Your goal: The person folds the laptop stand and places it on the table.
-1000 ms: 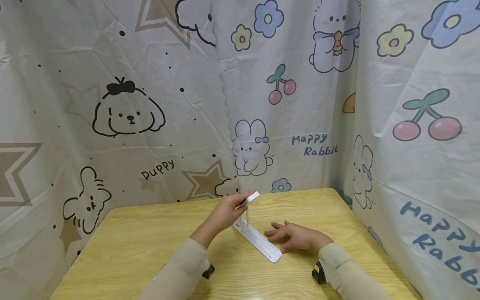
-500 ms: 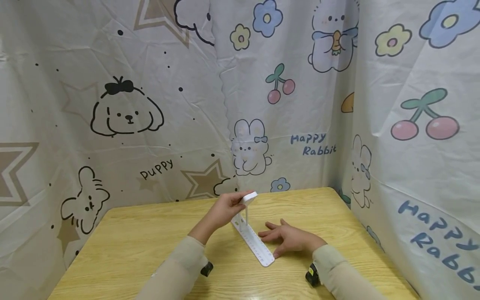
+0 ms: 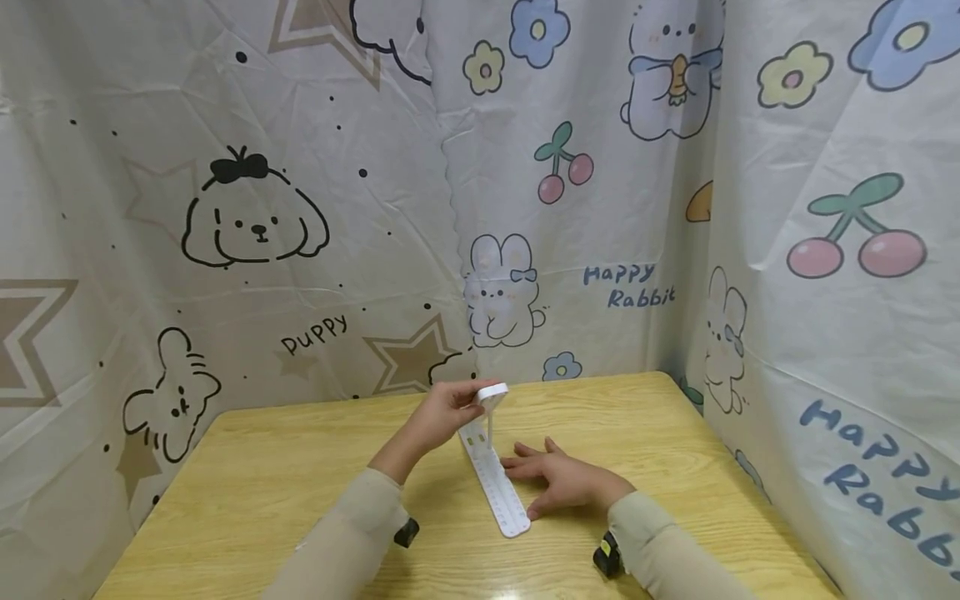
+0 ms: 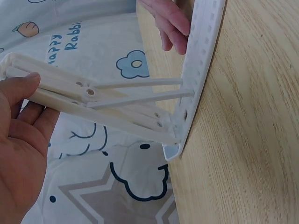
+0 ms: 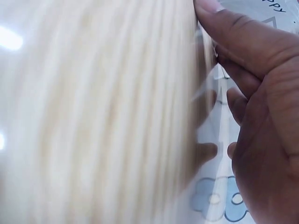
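Note:
A white plastic folding stand [image 3: 513,517] rests on the table, its long notched base [image 4: 200,56] pointing toward me. From the base's far end the hinged upper arm [image 4: 126,123] rises at a slant, with two thin struts [image 4: 140,99] bracing it. My left hand [image 3: 438,421] pinches the raised end of that arm between thumb and fingers. Along the base's right side lies my right hand [image 3: 566,483], fingers spread, thumb at the near corner and fingertips at the edge. In the right wrist view the right hand [image 5: 266,98] appears beside blurred wood grain; the stand cannot be made out there.
The light wooden table [image 3: 300,467] ends at a back edge just beyond the stand. Behind it and to the right hang printed cloth curtains [image 3: 600,208]. A black wrist camera [image 3: 607,556] sits under the right cuff, another black camera [image 3: 407,532] under the left.
The near end of the stand's base has swung left, so the base points more directly toward me. My right hand has moved left along with it; my left hand has shifted slightly left, keeping its grip.

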Demonstrator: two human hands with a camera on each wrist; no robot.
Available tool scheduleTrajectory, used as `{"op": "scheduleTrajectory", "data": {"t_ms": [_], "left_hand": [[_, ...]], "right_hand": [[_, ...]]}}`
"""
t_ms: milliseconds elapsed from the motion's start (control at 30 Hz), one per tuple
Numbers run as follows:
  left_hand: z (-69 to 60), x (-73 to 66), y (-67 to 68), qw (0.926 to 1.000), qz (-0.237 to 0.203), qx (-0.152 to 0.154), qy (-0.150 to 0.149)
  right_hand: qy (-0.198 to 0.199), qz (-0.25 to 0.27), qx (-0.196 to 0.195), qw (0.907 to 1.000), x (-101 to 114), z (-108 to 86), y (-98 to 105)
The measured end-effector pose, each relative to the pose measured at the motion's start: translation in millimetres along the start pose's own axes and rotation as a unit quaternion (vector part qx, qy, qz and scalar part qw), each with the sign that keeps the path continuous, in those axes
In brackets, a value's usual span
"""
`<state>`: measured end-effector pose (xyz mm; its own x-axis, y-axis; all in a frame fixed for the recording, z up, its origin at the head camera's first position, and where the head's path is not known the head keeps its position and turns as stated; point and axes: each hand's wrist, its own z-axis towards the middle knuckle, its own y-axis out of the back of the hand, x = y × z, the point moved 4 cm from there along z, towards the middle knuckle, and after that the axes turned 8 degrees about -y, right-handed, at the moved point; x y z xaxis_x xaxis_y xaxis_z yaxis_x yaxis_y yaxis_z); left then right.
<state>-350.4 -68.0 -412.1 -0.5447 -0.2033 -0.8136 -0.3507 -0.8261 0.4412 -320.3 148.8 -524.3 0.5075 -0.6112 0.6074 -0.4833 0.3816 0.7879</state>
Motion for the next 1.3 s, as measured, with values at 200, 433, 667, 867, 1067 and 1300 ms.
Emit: {"op": "scheduleTrajectory", "data": {"t_ms": [200, 433, 667, 867, 1067, 1300], "left_hand": [[-1.1, 0.5, 7.3, 0.9999, -0.004, -0.002, 0.014], [-3.9, 4.5, 11.0, 0.9993, -0.021, -0.013, 0.027], [-8.5, 11.3, 12.3, 0.9987, -0.036, -0.019, 0.032], [-10.1, 15.5, 15.2, 0.9980, -0.057, -0.025, 0.014], [-12.7, 17.8, 19.4, 0.9983, -0.047, -0.033, 0.007], [-15.4, 21.0, 22.1, 0.9981, -0.043, -0.043, 0.012]], "right_hand": [[-0.014, -0.011, -0.016, 0.9997, 10, 4.3, -2], [-0.023, -0.020, -0.039, 0.9988, 15, 10.0, -7], [-0.029, -0.027, -0.055, 0.9977, 22, 13.0, -14], [-0.054, -0.036, -0.067, 0.9956, 26, 17.4, -17], [-0.064, -0.041, -0.075, 0.9943, 30, 21.5, -20], [-0.074, -0.056, -0.087, 0.9919, 31, 26.2, -25]]}}
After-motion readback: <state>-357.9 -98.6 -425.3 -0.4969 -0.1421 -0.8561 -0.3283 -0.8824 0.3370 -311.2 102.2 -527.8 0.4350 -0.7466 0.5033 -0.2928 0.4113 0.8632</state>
